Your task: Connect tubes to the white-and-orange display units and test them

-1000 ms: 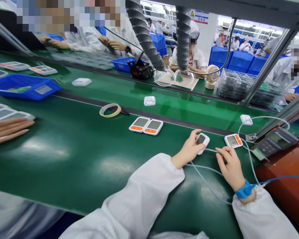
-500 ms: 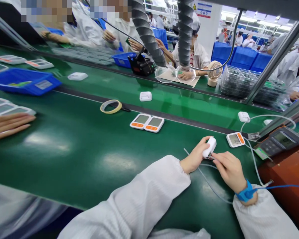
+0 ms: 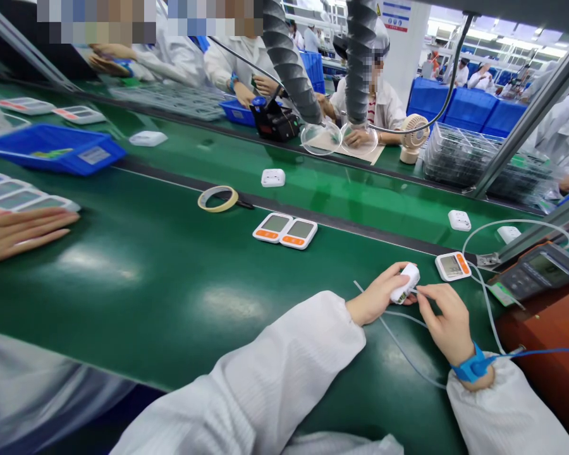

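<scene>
My left hand (image 3: pixel 378 295) grips a small white monitor (image 3: pixel 405 282), tilted up with its edge towards me. Its screen does not show from here. Close against its lower right side, my right hand (image 3: pixel 447 316) pinches the end of a thin grey tube (image 3: pixel 413 291) between thumb and fingertips. Whether the tip sits inside the monitor I cannot tell. A blue wrist strap (image 3: pixel 471 366) circles my right wrist. Just beyond the right hand lies a white monitor with orange buttons (image 3: pixel 452 266), its screen lit. Two joined monitors (image 3: pixel 285 231) rest further left.
A grey handheld meter (image 3: pixel 538 272) leans on an orange-brown box (image 3: pixel 550 322) at right. Loops of tube (image 3: pixel 484 306) lie beside it. A tape roll (image 3: pixel 218 199), a blue tray (image 3: pixel 90 161) and another person's hand (image 3: pixel 26 235) are left. White units (image 3: pixel 273 177) sit on the belt behind.
The monitor has turned slightly in my left hand, and my right fingertips have drawn a little away from its edge. White units on the belt behind have shifted left against the table.
</scene>
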The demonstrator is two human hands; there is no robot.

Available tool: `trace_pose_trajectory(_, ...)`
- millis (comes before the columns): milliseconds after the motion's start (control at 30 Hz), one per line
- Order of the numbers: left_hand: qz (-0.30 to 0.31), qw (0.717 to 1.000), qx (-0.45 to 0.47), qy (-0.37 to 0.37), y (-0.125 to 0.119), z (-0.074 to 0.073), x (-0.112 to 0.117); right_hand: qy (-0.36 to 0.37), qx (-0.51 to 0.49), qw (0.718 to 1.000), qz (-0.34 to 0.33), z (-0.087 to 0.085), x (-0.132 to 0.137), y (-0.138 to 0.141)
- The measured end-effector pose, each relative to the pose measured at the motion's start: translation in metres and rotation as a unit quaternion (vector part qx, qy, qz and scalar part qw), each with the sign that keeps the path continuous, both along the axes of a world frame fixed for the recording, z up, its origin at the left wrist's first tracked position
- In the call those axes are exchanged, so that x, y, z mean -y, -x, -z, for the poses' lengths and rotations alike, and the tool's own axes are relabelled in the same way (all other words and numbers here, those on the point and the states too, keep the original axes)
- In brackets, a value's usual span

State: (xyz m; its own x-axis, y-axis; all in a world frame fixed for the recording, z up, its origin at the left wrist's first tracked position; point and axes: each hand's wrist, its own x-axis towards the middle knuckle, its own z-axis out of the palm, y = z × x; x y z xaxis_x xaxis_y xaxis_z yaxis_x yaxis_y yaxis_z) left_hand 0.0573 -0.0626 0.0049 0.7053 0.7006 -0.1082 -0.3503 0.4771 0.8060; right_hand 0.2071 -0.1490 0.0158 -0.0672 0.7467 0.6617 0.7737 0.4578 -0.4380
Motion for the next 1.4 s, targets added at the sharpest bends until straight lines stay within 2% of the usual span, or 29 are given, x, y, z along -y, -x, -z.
trace_pose_trajectory(100, 0.003, 1.0, 0.002, -0.006, 0.0, 0.002, 0.0, -0.006, 0.003, 1.0, 0.001, 0.0, 0.001, 0.001)
trace_pose_trajectory(267, 0.024, 1.0, -0.005, -0.005, -0.001, 0.004, -0.001, -0.017, -0.021, 0.998, 0.049, -0.002, 0.001, 0.002)
trace_pose_trajectory(733, 0.051, 0.996, -0.028, -0.067, 0.005, -0.008, 0.003, 0.004, -0.021, 0.999, 0.046, -0.002, 0.0, 0.002)
trace_pose_trajectory(1133, 0.064, 0.991, -0.051, -0.105, 0.006, -0.007, 0.004, 0.029, -0.019, 0.999, 0.028, -0.001, 0.001, 0.007)
trace_pose_trajectory(1400, 0.071, 0.991, -0.047, -0.098, 0.004, -0.005, 0.003, 0.013, -0.026, 0.998, 0.051, 0.0, 0.002, 0.007)
